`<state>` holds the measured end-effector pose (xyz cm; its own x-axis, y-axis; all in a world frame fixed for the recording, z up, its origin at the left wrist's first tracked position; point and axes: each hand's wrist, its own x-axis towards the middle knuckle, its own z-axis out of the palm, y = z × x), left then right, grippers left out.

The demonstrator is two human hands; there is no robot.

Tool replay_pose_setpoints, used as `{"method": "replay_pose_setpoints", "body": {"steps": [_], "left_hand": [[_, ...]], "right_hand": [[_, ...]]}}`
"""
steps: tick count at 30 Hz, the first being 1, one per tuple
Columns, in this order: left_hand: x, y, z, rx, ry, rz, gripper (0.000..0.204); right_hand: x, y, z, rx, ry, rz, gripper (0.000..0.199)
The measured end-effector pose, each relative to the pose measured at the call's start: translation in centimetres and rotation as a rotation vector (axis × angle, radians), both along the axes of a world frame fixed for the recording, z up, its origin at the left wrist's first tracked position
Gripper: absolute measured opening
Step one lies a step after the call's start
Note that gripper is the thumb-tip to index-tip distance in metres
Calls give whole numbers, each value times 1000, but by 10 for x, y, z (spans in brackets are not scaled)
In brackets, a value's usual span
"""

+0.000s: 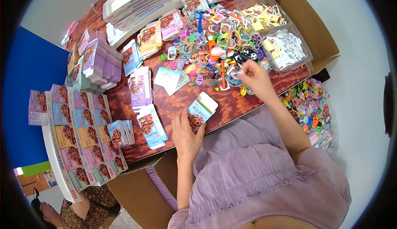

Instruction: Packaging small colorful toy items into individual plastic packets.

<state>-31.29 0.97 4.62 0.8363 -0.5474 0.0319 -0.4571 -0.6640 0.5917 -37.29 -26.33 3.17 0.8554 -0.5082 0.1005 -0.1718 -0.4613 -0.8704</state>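
Note:
My left hand [185,132] grips a small blue carton [201,112] at the table's near edge, thumb on one side and fingers on the other. The carton's white end flap [208,101] stands open at the far end. Over the near right side of a heap of colourful plastic trinkets [215,43], my right hand [257,79] pinches a small whitish piece [240,74]; its exact kind is too small to make out. Left of the heap lie flat pale cards [170,80]. Flattened blue cartons [151,125] lie beside my left hand.
A clear tray [308,57] of white and yellow cut-outs sits at the right, against a cardboard box [308,18]. Stacked purple cartons [99,61] and filled display trays [82,134] line the left. More trinkets [308,109] lie below the table's right edge. Another person [78,208] is at lower left.

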Motion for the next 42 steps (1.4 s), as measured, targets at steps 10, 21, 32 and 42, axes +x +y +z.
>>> {"method": "replay_pose_setpoints", "body": {"steps": [10, 21, 32, 42], "left_hand": [[0, 1, 2, 8, 38, 12, 74], [-5, -4, 1, -152, 78, -24, 73], [-6, -27, 3, -153, 97, -39, 71], [-13, -29, 2, -111, 19, -40, 73]], "right_hand": [[-2, 7, 8, -730, 180, 211, 15], [19, -25, 57, 551, -76, 105, 10], [24, 28, 13, 1162, -10, 226, 15], [9, 67, 37, -424, 156, 221, 23]]}}
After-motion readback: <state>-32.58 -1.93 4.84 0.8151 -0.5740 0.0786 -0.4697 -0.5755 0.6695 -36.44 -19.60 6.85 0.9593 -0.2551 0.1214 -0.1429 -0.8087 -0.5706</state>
